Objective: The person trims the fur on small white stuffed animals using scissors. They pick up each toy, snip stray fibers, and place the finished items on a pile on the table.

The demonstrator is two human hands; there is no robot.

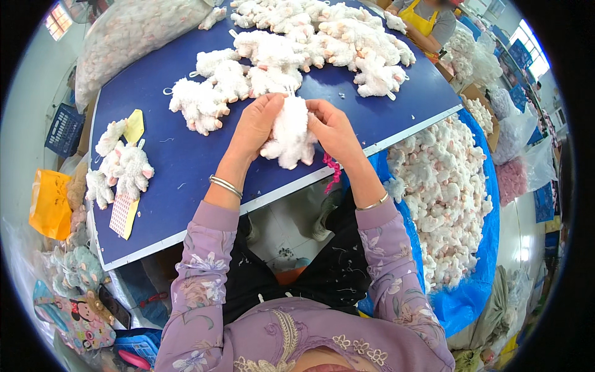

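Note:
Over the near edge of the blue table, a small white plush animal [290,133] is held between my two hands. My left hand [259,121] pinches its upper left side near a white loop, fingers closed on it. On the other side, my right hand [336,127] grips the plush with thumb and bent fingers. A pink coiled cord [333,172] hangs below my right hand; what it is fixed to is hidden. Just beyond my hands lies a heap of similar white plush animals [273,49], some with white loops showing.
The blue table [180,204] has a pale rim. Several plush animals [124,167] lie at its left with yellow cards. A blue sack [462,304] full of white plush pieces stands at the right. A big clear bag [136,37] sits far left. Another person [427,25] works across the table.

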